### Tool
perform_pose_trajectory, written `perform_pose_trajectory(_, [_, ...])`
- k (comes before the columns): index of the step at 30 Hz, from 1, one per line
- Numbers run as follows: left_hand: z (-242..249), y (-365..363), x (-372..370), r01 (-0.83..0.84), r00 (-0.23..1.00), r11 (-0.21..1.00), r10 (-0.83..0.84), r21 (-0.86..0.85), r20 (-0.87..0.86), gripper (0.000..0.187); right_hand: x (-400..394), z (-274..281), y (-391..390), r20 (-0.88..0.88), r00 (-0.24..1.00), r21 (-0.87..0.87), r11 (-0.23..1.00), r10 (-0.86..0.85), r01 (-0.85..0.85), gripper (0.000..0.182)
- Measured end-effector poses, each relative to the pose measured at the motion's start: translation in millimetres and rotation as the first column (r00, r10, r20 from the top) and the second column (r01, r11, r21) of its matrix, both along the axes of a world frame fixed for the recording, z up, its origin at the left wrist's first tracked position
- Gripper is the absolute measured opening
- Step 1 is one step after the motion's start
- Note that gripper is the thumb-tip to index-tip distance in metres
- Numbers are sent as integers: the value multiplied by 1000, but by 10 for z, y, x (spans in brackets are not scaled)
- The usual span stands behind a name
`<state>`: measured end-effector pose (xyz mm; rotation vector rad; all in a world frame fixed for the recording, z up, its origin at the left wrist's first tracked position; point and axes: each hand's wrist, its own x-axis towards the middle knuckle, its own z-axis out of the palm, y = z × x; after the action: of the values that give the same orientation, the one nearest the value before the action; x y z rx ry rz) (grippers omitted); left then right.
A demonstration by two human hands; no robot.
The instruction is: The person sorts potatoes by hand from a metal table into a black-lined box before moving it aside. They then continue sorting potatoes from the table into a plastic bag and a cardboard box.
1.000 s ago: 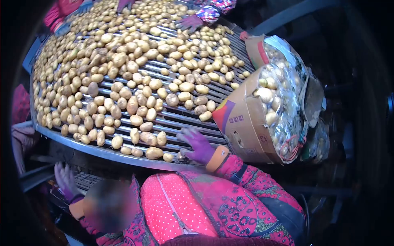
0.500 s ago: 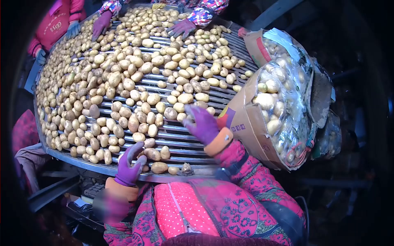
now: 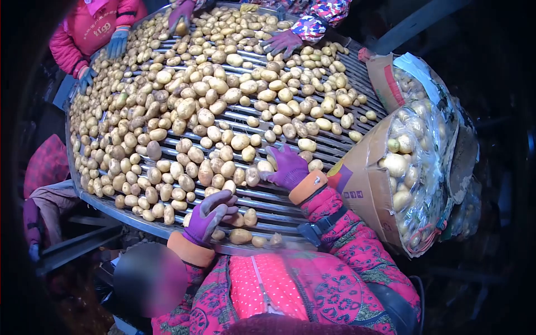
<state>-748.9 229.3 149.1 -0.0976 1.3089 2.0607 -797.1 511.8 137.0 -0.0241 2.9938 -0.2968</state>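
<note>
Many potatoes (image 3: 187,109) are spread over a metal roller table (image 3: 268,192). My left hand (image 3: 209,218), in a purple glove with a grey palm, is above the near edge with its fingers apart and nothing in it; a few potatoes are right beside it. Farther right, my right hand (image 3: 287,167), gloved in purple, reaches over the rollers. Its fingers are spread around a potato (image 3: 265,166) at their tips; whether it grips this potato is hard to tell. An orange cuff shows at each wrist.
An open cardboard box (image 3: 357,176) with plastic-lined potatoes stands at the right, another box (image 3: 385,84) behind it. Across the table are co-workers' gloved hands, two at far left (image 3: 117,43) and two at the top (image 3: 283,42). Another person's sleeve (image 3: 47,164) shows at left.
The view has shifted, so the table and boxes appear farther right. My right hand has come down among the potatoes. A co-worker's hand at the top now holds a potato.
</note>
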Motion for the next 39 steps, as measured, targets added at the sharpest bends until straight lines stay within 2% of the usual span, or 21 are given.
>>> perform_pose_trajectory(2, [66,20,-39,22,1000,1000,-22,0,15,58,15,189,-16,224,974,-65,998,33,-19,83])
perform_pose_trajectory(6, [36,16,-60,-64,965,988,25,139,263,52,169,69,-26,206,960,-49,982,190,-184,77])
perform_pose_trajectory(8, [13,-9,-89,-108,928,985,50,137,369,44,237,61,6,86,973,-412,897,213,-160,70])
perform_pose_trajectory(10, [-53,-50,-78,-170,903,958,57,233,425,41,178,120,-75,93,972,-888,460,216,-17,66])
perform_pose_trajectory(11, [-110,-49,-64,-190,904,939,54,286,424,44,243,198,-95,393,892,-917,160,221,364,63])
perform_pose_trajectory(14, [-162,-3,-47,-247,897,887,57,391,438,48,253,355,-330,445,887,-895,67,125,440,64])
perform_pose_trajectory(16, [-136,55,-61,-281,892,833,42,477,451,55,257,500,-525,421,878,-905,170,228,390,66])
perform_pose_trajectory(18, [-47,89,-73,-315,880,791,37,525,473,60,182,433,-560,292,875,-953,38,387,301,63])
perform_pose_trajectory(19, [-103,54,-75,-301,889,815,51,496,455,60,-33,381,-517,74,962,-906,421,262,-45,61])
perform_pose_trajectory(20, [-143,18,-49,-312,888,814,65,490,456,60,-200,335,-510,-226,964,-593,765,140,-250,60])
perform_pose_trajectory(21, [-141,-25,-37,-321,883,829,86,458,462,58,-389,161,-472,-296,938,-383,876,183,-292,60])
perform_pose_trajectory(24, [-75,-102,-9,-437,821,772,132,462,556,50,-679,-115,-564,-174,917,172,928,359,-330,60])
perform_pose_trajectory(26, [-80,-162,15,-456,812,728,104,513,574,53,-761,-128,-667,-114,959,243,943,261,-228,56])
perform_pose_trajectory(28, [50,-148,-18,-469,784,782,155,411,601,61,-852,-69,-725,76,985,180,969,157,-169,55])
perform_pose_trajectory(30, [63,-101,-28,-451,824,816,224,362,521,69,-832,-200,-562,22,970,-207,950,244,-234,54])
perform_pose_trajectory(31, [82,-56,-4,-512,777,817,308,266,548,74,-658,-300,-533,-120,985,-283,947,121,-151,59])
perform_pose_trajectory(32, [-83,-95,6,-453,850,783,235,426,471,72,-492,-226,-545,-175,983,-367,922,62,-123,61])
perform_pose_trajectory(34, [374,144,-103,-685,563,727,488,47,668,69,-162,47,-690,17,998,-734,679,55,-25,64])
perform_pose_trajectory(36, [144,78,-91,-628,723,656,291,419,627,65,160,463,-908,-37,987,-756,641,157,-130,59])
perform_pose_trajectory(37, [131,63,-122,-596,755,634,234,493,613,66,211,487,-907,-41,990,-757,642,138,-121,59])
perform_pose_trajectory(39, [122,82,-125,-585,754,625,183,517,631,70,252,508,-920,-339,888,-583,672,310,-457,54])
